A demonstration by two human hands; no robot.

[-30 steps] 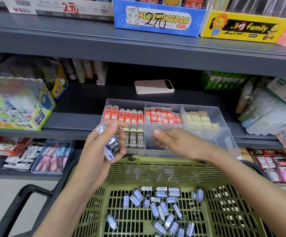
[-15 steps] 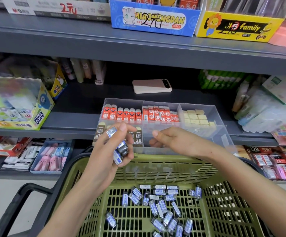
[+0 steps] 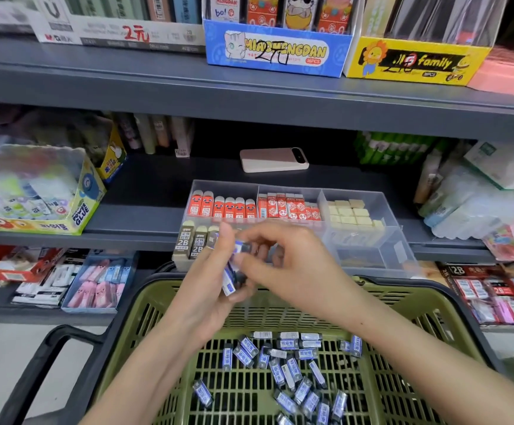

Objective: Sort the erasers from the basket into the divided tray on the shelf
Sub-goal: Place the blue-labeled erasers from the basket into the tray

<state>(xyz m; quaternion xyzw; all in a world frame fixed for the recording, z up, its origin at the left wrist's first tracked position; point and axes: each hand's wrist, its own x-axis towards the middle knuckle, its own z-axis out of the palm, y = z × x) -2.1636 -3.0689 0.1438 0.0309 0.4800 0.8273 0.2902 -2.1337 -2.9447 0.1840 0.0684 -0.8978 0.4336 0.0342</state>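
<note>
Mid left of frame: glue box on the shelf. Phone lies flat at the back of the same shelf, upper centre.

Centre: left hand is raised over the basket's far rim, fingers curled round a small stack of blue-and-white erasers. Right hand is just right of it, touching it, fingertips pinching the top eraser of that stack. Motion blur there, so I can't tell the exact finger placement.

Behind the hands: clear divided tray on the shelf's front edge.
- Back row: red sleeves, red-and-white sleeves, cream blocks.
- Front left: brown 2B erasers.
- Front middle: hidden by the hands.

Bottom centre to right: green basket with loose erasers of the same blue-and-white kind scattered on its floor.
</note>
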